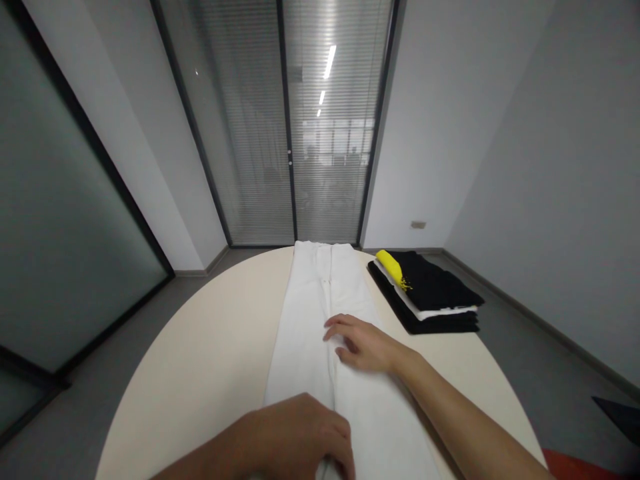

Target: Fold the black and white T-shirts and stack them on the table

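Observation:
A white garment (305,333) lies lengthwise on the table as a long strip, its two sides meeting along a line down the middle. My right hand (364,343) rests on its right half near that line, with fingers loosely bent and apart. Closer to me, my left hand (300,433) has its fingers curled down onto the cloth at the near part. The fingertips and thumb of that hand are mostly hidden, but the fingers look closed on the fabric.
A stack of folded clothes (440,287), black and white with a yellow patch on top, sits at the right of the round cream table (215,347). Beyond the table stand a glass door (330,167) with blinds and grey walls. Something red (575,467) shows at lower right.

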{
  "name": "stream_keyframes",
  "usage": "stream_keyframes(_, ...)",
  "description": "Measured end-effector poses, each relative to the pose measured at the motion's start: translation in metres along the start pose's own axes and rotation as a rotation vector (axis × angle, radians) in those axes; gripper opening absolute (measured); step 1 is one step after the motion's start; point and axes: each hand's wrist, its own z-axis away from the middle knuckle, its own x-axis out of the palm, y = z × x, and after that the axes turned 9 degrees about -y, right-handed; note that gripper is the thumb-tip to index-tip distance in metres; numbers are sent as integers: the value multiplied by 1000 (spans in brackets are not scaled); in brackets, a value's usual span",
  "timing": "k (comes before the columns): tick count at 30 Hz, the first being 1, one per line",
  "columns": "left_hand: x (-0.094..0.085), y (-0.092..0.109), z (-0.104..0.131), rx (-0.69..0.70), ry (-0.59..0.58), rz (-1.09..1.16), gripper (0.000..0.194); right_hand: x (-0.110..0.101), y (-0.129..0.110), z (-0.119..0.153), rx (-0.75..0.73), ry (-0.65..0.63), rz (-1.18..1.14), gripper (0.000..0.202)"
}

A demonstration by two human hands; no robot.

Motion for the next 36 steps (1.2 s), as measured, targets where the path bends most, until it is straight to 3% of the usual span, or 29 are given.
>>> stream_keyframes(5,1,7,-4,90,19,47,17,-3,6,2,20,7,11,35)
stream_keyframes(9,15,7,-8,59,80,-92,8,-2,12,3,-12,21,13,35)
stream_keyframes(14,29,4,-15,53,41,-239,13,-2,15,3,-18,18,0,33)
stream_keyframes(23,25,3,-27,182,76,-251,12,6,15,-5,-29,77,111,27)
stream_keyframes(29,6,10,-18,76,84,-306,13,11,20,-7,7,114,156,26)
stream_keyframes(31,2,12,-13,7,114,-318,27,11,21,-8,34,119,183,24)
stream_keyframes(34,9,12,-11,-81,142,-361,51,10,20,-11,74,108,241,21)
stream_keyframes(36,18,10,-13,-94,149,-389,51,9,19,-13,86,92,287,19)
